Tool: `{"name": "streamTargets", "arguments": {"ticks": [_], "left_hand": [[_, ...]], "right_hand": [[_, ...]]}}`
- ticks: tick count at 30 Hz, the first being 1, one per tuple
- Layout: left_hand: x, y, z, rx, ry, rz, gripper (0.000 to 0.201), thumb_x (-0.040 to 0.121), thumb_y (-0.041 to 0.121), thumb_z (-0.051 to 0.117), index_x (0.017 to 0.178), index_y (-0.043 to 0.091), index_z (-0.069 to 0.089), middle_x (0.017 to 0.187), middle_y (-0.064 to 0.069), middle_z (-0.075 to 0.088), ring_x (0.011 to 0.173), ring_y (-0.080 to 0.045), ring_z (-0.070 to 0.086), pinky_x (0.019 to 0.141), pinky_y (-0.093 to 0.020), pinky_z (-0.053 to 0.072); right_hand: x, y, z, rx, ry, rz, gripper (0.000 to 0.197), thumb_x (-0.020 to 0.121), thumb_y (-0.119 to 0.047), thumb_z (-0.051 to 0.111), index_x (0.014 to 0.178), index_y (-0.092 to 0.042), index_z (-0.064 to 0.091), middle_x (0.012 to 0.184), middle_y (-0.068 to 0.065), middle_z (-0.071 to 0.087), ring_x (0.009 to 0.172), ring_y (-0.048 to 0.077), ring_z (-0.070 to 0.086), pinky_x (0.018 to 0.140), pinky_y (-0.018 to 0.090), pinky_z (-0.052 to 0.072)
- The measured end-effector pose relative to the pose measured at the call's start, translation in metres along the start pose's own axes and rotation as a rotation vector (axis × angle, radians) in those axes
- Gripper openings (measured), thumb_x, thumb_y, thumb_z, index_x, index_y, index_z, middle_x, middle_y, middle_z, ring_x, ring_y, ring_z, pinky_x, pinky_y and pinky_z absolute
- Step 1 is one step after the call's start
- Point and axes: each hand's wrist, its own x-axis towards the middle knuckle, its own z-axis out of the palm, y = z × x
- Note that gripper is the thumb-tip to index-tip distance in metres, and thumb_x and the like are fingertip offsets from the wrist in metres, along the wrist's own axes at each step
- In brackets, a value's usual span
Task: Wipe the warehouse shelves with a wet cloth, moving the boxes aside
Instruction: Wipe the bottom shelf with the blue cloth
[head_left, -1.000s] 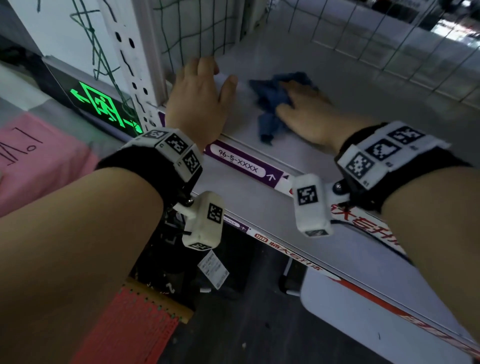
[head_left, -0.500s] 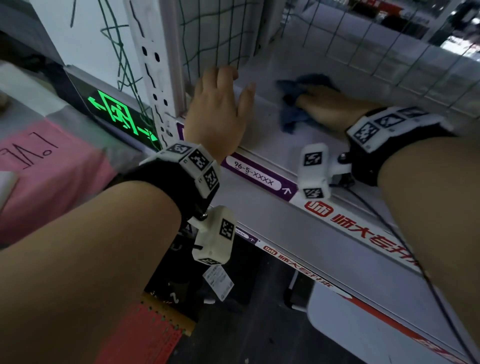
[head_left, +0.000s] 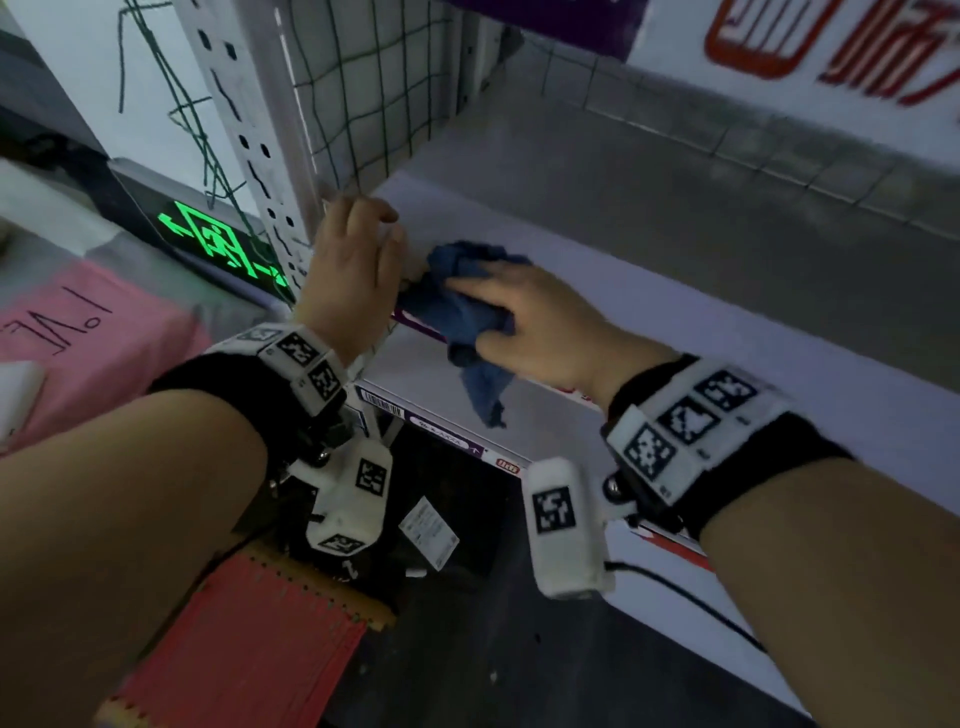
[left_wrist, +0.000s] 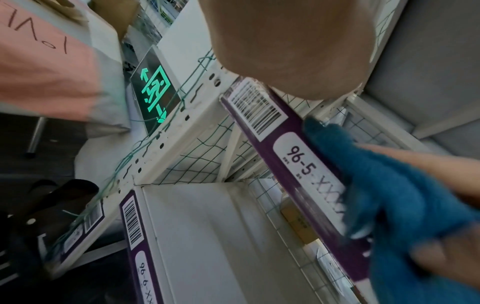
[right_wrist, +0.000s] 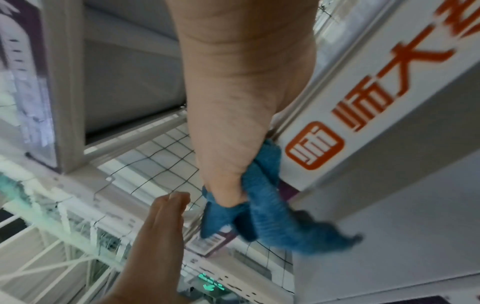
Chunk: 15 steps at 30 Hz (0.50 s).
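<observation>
Right hand (head_left: 540, 322) lies over the blue cloth (head_left: 462, 306) at the front left corner of the shelf (head_left: 675, 291), fingers spread flat on top and thumb tucked beneath, gripping it. One cloth tail hangs over the purple label strip (left_wrist: 285, 139). Left hand (head_left: 353, 270) rests on the shelf edge beside the upright post (head_left: 249, 104), just beside the cloth; its fingers appear loosely bent, though motion blur limits certainty.

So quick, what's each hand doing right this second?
Left hand: open, holding nothing, resting at the front corner of the shelf.
Right hand: gripping the blue cloth at the shelf's front edge.
</observation>
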Motion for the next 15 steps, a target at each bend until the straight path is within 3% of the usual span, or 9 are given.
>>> {"name": "streamTargets", "arguments": {"ticks": [3,5,7,8,9,10,11,13,15], "left_hand": [[-0.009,0.009,-0.002,0.039,-0.032,-0.006,0.043,0.094,0.027,0.032,0.108,-0.008,0.053,0.108,-0.028,0.051,0.1,-0.037,0.048,0.09,-0.035,0.034],[-0.01,0.015,-0.004,0.041,-0.049,-0.001,0.04,0.095,0.026,0.034,0.111,-0.006,0.053,0.112,-0.026,0.05,0.103,-0.036,0.049,0.091,-0.033,0.034],[-0.011,0.017,-0.004,0.027,-0.047,-0.008,0.037,0.096,0.024,0.035,0.114,-0.004,0.052,0.115,-0.024,0.049,0.106,-0.033,0.048,0.092,-0.032,0.034],[-0.011,0.017,-0.004,0.017,-0.04,-0.019,0.037,0.096,0.024,0.035,0.114,-0.004,0.052,0.115,-0.023,0.048,0.107,-0.032,0.048,0.093,-0.031,0.034],[-0.012,0.017,-0.005,0.011,-0.031,-0.029,0.037,0.096,0.024,0.035,0.114,-0.003,0.052,0.115,-0.022,0.048,0.106,-0.032,0.048,0.093,-0.031,0.034],[-0.013,0.016,-0.006,0.007,-0.02,-0.035,0.036,0.096,0.024,0.035,0.113,-0.004,0.052,0.114,-0.022,0.049,0.106,-0.032,0.048,0.093,-0.031,0.034],[-0.015,0.015,-0.007,0.004,-0.006,-0.033,0.037,0.096,0.024,0.034,0.111,-0.004,0.052,0.113,-0.023,0.049,0.105,-0.032,0.048,0.092,-0.032,0.034],[-0.019,0.013,-0.012,0.006,0.001,-0.018,0.04,0.096,0.026,0.033,0.108,-0.006,0.053,0.11,-0.025,0.05,0.102,-0.035,0.049,0.09,-0.032,0.034],[-0.024,0.012,-0.017,0.015,-0.017,0.016,0.044,0.094,0.028,0.031,0.106,-0.008,0.053,0.108,-0.026,0.051,0.101,-0.037,0.05,0.089,-0.033,0.034]], "right_hand": [[-0.025,0.001,0.008,-0.06,0.028,-0.098,0.051,0.063,-0.015,0.054,0.111,-0.012,0.071,0.106,0.013,0.066,0.096,0.034,0.061,0.08,0.04,0.05],[-0.035,-0.002,-0.002,0.03,0.228,-0.063,0.044,0.063,-0.011,0.049,0.099,-0.012,0.075,0.095,0.009,0.068,0.087,0.031,0.063,0.076,0.036,0.051],[-0.034,-0.001,-0.017,0.017,0.467,0.088,0.048,0.073,-0.023,0.045,0.116,-0.019,0.068,0.118,0.008,0.062,0.109,0.031,0.057,0.094,0.042,0.046],[-0.03,0.001,-0.026,-0.112,0.47,0.231,0.053,0.079,-0.035,0.042,0.13,-0.026,0.056,0.139,0.009,0.048,0.129,0.034,0.042,0.108,0.051,0.032],[-0.026,0.004,-0.032,-0.276,0.355,0.418,0.058,0.085,-0.046,0.038,0.141,-0.033,0.041,0.154,0.01,0.026,0.142,0.036,0.019,0.114,0.06,0.011],[-0.021,0.007,-0.033,-0.392,0.194,0.571,0.061,0.089,-0.056,0.031,0.146,-0.036,0.029,0.159,0.009,0.009,0.145,0.036,0.0,0.111,0.063,-0.006],[-0.019,0.008,-0.031,-0.432,0.073,0.666,0.064,0.09,-0.062,0.024,0.148,-0.034,0.025,0.16,0.01,0.004,0.145,0.036,-0.006,0.109,0.063,-0.012],[-0.01,0.016,-0.019,-0.353,0.031,0.708,0.066,0.092,-0.062,0.017,0.144,-0.024,0.034,0.154,0.017,0.021,0.143,0.038,0.012,0.113,0.062,-0.001],[0.001,0.017,-0.012,-0.198,0.151,0.646,0.064,0.092,-0.057,0.019,0.134,-0.015,0.041,0.14,0.022,0.04,0.131,0.041,0.035,0.111,0.057,0.022]]}}
